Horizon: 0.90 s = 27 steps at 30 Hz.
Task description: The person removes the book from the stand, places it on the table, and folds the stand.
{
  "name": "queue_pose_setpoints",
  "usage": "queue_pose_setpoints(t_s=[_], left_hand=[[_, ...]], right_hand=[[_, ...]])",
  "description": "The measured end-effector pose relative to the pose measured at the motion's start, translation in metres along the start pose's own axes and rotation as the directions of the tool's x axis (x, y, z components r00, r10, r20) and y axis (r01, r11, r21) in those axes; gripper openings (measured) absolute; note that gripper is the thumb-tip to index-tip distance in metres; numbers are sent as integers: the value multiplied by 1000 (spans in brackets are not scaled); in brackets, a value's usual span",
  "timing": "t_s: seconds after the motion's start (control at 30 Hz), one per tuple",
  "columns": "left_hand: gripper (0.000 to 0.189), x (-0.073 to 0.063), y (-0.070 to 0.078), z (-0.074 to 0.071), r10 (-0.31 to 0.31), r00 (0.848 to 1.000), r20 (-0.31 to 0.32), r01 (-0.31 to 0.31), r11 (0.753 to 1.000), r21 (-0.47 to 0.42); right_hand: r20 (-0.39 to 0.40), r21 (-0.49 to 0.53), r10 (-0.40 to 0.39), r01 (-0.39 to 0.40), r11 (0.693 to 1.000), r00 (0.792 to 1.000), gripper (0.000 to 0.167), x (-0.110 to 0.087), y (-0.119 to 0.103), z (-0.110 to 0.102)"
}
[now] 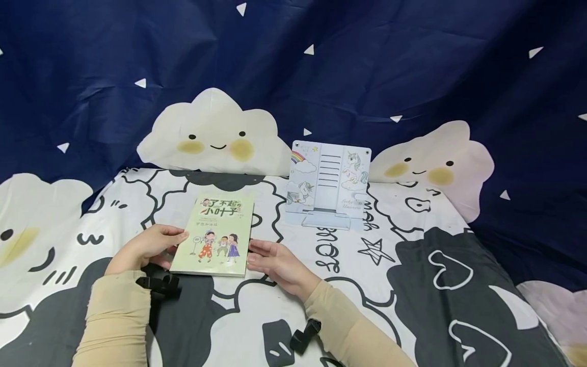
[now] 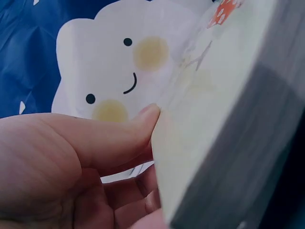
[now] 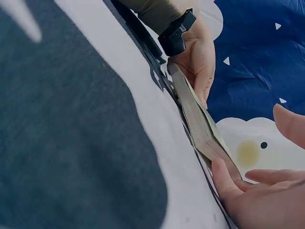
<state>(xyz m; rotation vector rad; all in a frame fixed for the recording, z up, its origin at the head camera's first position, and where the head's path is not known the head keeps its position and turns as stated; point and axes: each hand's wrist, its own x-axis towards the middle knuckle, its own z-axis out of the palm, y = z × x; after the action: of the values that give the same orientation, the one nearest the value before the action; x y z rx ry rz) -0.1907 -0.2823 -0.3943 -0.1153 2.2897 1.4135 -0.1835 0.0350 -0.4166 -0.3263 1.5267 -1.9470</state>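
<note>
A pale green book [image 1: 213,237] with cartoon children and Chinese characters on its cover lies face up before the person. Its left edge is pinched by the left hand [image 1: 153,244], thumb near the cover's edge and fingers curled beneath. The left wrist view shows the book's thick page block [image 2: 248,124] tilted close to the camera. At the opposite edge is the right hand [image 1: 282,265]. In the right wrist view its fingertips [image 3: 221,174] reach the book's corner, while the thumb stands apart from it.
Right of the book stands a white unicorn-print book stand [image 1: 330,178] with a slotted middle and a clear front ledge. A black-and-white patterned cloth [image 1: 357,260] covers the surface. Behind hangs a navy cloth [image 1: 257,61] printed with clouds and triangles.
</note>
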Motion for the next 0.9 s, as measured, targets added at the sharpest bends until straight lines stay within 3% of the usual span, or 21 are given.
queue_pose_setpoints(t_s=[0.2, 0.47, 0.67, 0.8, 0.9], left_hand=[[52, -2, 3, 1, -29, 997, -71, 30, 999, 18], [46, -7, 6, -3, -58, 977, -207, 62, 998, 13], [52, -6, 16, 3, -3, 955, -296, 37, 993, 111], [55, -2, 23, 8, 51, 938, -342, 13, 983, 181], [57, -1, 28, 12, 81, 927, -365, -18, 985, 174]], right_hand=[[12, -46, 3, -3, 999, 1000, 63, 0, 0, 0], [-34, -111, -16, 12, 994, 999, 63, -2, 1, -3], [-120, -207, -70, 44, 977, 990, 66, -3, -6, -8], [-186, -260, -162, 110, 959, 969, 62, -5, -15, -13], [-232, -292, -225, 153, 944, 946, 56, -6, -22, -17]])
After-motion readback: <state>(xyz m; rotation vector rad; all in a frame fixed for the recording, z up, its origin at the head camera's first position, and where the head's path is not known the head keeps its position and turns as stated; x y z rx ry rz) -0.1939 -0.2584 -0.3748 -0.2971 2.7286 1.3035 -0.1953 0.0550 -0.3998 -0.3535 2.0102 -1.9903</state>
